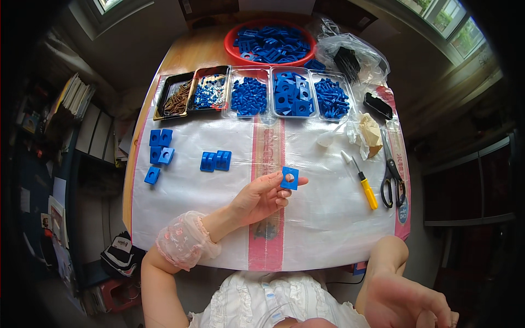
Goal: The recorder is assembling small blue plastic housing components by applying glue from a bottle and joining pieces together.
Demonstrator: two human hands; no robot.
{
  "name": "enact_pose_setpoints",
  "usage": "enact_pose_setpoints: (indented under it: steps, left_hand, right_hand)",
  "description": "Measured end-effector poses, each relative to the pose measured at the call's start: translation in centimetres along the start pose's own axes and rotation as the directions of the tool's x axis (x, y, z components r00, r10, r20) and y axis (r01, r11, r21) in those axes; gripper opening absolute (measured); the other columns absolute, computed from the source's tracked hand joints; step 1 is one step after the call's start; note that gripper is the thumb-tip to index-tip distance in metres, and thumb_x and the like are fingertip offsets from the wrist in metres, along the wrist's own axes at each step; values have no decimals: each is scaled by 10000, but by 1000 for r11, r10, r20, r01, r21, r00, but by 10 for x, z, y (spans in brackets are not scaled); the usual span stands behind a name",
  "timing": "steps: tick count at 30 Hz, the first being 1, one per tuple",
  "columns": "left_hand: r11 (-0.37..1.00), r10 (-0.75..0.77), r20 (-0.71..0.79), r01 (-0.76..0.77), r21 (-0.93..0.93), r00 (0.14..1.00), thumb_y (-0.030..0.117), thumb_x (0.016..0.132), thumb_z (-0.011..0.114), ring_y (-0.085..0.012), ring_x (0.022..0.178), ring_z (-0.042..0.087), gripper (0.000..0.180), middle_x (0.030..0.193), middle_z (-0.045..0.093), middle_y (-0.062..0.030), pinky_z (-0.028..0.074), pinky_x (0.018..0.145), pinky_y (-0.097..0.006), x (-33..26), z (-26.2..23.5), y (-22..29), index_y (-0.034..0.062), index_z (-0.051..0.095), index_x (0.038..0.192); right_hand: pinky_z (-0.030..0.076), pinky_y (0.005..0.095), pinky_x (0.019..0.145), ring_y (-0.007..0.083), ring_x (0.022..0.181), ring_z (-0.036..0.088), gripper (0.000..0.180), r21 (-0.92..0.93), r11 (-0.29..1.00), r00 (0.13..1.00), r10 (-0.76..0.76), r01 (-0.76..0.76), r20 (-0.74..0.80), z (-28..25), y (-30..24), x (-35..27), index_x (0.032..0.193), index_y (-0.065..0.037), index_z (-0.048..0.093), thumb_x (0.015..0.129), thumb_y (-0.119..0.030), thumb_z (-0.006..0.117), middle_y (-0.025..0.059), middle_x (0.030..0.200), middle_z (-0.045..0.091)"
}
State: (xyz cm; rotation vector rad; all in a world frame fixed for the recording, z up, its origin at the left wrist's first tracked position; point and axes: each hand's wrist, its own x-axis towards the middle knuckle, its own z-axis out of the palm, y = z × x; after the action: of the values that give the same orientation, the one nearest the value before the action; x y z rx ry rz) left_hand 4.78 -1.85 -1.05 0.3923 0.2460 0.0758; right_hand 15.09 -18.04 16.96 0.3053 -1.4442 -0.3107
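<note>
My left hand (265, 195), over the middle of the table, pinches a blue square plastic piece (295, 185) with a round hole through it. Thumb and fingers grip its left and lower side. At the lower right, close to the camera, my right hand (411, 302) is raised off the table with its fingers bent inward; the frame cuts part of it off, and anything in them is hidden. Two ribbed blue pieces (223, 160) stand side by side left of my left hand. Farther left lies a small group of holed blue pieces (156, 153).
Along the back stand trays of brown screws (178, 98), small metal nuts (210, 93) and blue parts (249, 97). Behind them is a red basin (229, 52) of blue pieces. At right lie a yellow-handled screwdriver (368, 192), black scissors (391, 177) and crumpled paper (370, 135).
</note>
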Motion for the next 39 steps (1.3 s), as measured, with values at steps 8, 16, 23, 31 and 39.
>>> enact_pose_setpoints:
  steps: [8,16,23,31,39]
  left_hand:
    - [1000,2,2,-2,9,1000,297,1027,502,-40,775,510,270,1327,534,-163,433,702,-205,-3,1,3,65,571,1144]
    - [1000,14,-36,-14,11,999,307,1026,500,-43,759,501,265,1322,538,-160,430,712,-209,-2,1,4,70,581,1113]
    - [999,15,-20,-15,-32,1000,289,1028,509,-34,749,499,257,1350,535,-174,464,728,-209,-2,-3,3,63,577,1132]
    - [999,23,-27,-24,-29,999,288,1027,499,-42,745,499,253,1312,551,-164,448,725,-217,-3,-2,3,65,572,1122]
    - [1000,15,-8,-15,-7,1000,307,1019,513,-29,742,488,256,1339,541,-150,450,730,-211,-2,-6,2,82,569,1125]
  right_hand:
    - [322,378,1152,147,1325,426,358,-157,987,995,-56,42,-84,-1,-25,-7,1313,-32,544,971,-136,520,56,1367,483]
    - [390,312,1077,116,1260,513,309,14,988,974,-148,153,-173,-4,7,-3,1254,-5,548,958,-93,552,31,1326,510]
    - [330,350,1158,179,1347,438,355,-349,935,998,-67,60,-8,-7,-16,-2,1311,10,515,973,-97,527,82,1379,504]
    - [248,371,1222,224,1407,352,358,-55,998,998,-38,41,51,-6,-10,-2,1318,55,504,1002,-109,478,146,1402,473]
    - [426,262,1111,110,1236,536,320,-37,999,994,-16,12,-112,-12,-10,-3,1246,30,576,928,-3,571,33,1276,511]
